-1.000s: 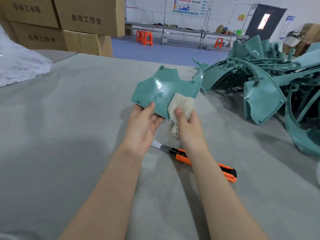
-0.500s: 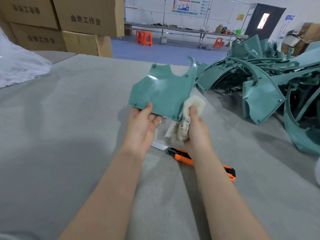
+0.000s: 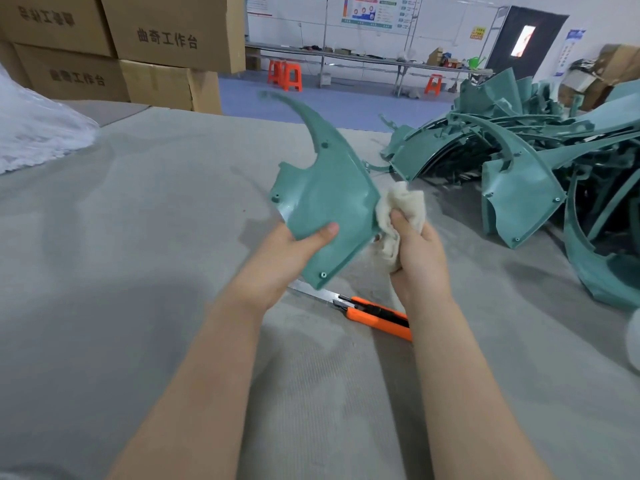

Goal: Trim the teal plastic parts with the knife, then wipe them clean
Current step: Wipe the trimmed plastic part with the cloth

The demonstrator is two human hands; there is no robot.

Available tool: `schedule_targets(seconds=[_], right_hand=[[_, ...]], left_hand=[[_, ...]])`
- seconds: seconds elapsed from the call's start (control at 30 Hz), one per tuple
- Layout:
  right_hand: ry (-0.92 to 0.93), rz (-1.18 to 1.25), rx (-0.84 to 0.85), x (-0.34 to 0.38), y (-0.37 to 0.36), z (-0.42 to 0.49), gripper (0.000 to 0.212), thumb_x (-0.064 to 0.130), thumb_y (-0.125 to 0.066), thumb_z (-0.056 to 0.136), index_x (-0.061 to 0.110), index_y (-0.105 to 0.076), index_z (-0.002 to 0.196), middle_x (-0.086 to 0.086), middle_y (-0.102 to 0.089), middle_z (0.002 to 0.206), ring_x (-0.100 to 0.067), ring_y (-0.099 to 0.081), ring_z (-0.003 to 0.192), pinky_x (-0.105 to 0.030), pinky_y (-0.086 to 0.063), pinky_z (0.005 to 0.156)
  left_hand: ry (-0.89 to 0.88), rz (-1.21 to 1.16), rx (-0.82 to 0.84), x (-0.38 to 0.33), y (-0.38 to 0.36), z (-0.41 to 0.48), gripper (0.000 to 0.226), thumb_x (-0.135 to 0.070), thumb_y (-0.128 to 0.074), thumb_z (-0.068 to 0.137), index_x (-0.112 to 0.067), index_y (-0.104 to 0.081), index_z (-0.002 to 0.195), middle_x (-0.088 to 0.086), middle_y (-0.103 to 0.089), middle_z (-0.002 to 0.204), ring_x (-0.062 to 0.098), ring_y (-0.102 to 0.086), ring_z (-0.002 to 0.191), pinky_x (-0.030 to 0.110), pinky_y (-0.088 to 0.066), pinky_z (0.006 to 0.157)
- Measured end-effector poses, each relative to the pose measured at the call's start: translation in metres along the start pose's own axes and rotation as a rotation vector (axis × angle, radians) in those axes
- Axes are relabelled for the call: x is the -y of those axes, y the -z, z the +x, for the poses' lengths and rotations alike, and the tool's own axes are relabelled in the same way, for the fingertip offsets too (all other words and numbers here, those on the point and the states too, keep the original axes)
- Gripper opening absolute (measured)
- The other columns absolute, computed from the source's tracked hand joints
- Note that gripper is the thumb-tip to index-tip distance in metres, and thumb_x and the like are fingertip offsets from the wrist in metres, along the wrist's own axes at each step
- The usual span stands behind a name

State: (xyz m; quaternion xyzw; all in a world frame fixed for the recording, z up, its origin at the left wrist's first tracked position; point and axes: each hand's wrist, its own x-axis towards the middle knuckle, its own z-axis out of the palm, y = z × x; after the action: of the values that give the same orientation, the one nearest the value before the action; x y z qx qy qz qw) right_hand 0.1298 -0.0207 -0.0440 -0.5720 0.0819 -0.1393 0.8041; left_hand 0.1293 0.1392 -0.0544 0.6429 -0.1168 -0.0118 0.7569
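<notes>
My left hand (image 3: 287, 252) grips the lower edge of a teal plastic part (image 3: 329, 202) and holds it above the table, turned so its long curved tip points up and to the left. A crumpled cream cloth (image 3: 403, 209) is bunched in my right hand (image 3: 417, 258), right beside the part's right edge. On the grey table just below both hands lies an orange utility knife (image 3: 375, 317) with its blade extended toward the left; my right wrist hides its rear end.
A large pile of teal plastic parts (image 3: 526, 174) covers the right side of the grey felt table (image 3: 138, 254). Stacked cardboard boxes (image 3: 138, 50) stand at the back left. A clear plastic bag (image 3: 31, 133) lies at the far left edge.
My left hand has rotated the teal part so its curved tip now points up. My right hand has slid the cloth off the part's face to its right edge.
</notes>
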Motion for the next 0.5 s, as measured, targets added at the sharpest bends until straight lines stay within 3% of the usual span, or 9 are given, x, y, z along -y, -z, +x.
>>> schedule_targets(seconds=[0.1,0.2,0.3,0.43,0.5], right_hand=[[-0.111,0.172,-0.143,-0.005,-0.005,0.000,0.016,0.019,-0.051,0.100,0.019,-0.062,0.089,0.005,-0.067,0.074,-0.004,-0.061,0.056,-0.021,-0.049,0.056],[-0.124,-0.159,0.072,-0.012,-0.017,-0.008,0.016,0.029,-0.053,0.099,0.022,-0.062,0.087,0.004,-0.066,0.068,-0.011,-0.060,0.059,-0.028,-0.047,0.057],[-0.011,-0.518,0.335,-0.021,-0.033,-0.021,0.020,0.024,-0.049,0.100,0.020,-0.062,0.085,0.002,-0.064,0.072,-0.019,-0.061,0.073,-0.036,-0.050,0.071],[0.114,-0.591,0.152,-0.027,-0.044,-0.024,0.030,0.024,-0.042,0.102,0.021,-0.050,0.073,-0.003,-0.055,0.074,-0.023,-0.054,0.078,-0.040,-0.046,0.075],[0.116,-0.574,0.037,-0.029,-0.043,-0.021,0.029,0.025,-0.040,0.103,0.018,-0.051,0.076,-0.005,-0.055,0.079,-0.023,-0.053,0.079,-0.039,-0.046,0.076]], left_hand=[[-0.120,0.017,-0.193,-0.002,-0.007,0.002,0.020,-0.018,-0.062,0.093,-0.028,-0.063,0.110,-0.014,-0.071,0.108,0.006,-0.065,0.107,0.031,-0.048,0.098],[-0.154,0.011,-0.296,-0.002,-0.015,0.003,0.017,-0.020,-0.057,0.097,-0.026,-0.061,0.112,-0.008,-0.069,0.114,0.007,-0.063,0.109,0.028,-0.048,0.096],[-0.153,-0.008,-0.371,-0.002,-0.020,0.003,0.012,-0.017,-0.054,0.098,-0.025,-0.063,0.097,-0.006,-0.070,0.100,0.009,-0.066,0.098,0.030,-0.051,0.091],[-0.161,0.044,-0.298,-0.003,-0.016,0.003,0.018,-0.016,-0.055,0.097,-0.031,-0.064,0.090,-0.009,-0.071,0.094,0.010,-0.068,0.095,0.034,-0.053,0.090],[-0.176,0.119,-0.237,-0.004,-0.016,0.002,0.020,-0.016,-0.056,0.097,-0.034,-0.063,0.092,-0.012,-0.071,0.095,0.010,-0.067,0.097,0.035,-0.053,0.092]])
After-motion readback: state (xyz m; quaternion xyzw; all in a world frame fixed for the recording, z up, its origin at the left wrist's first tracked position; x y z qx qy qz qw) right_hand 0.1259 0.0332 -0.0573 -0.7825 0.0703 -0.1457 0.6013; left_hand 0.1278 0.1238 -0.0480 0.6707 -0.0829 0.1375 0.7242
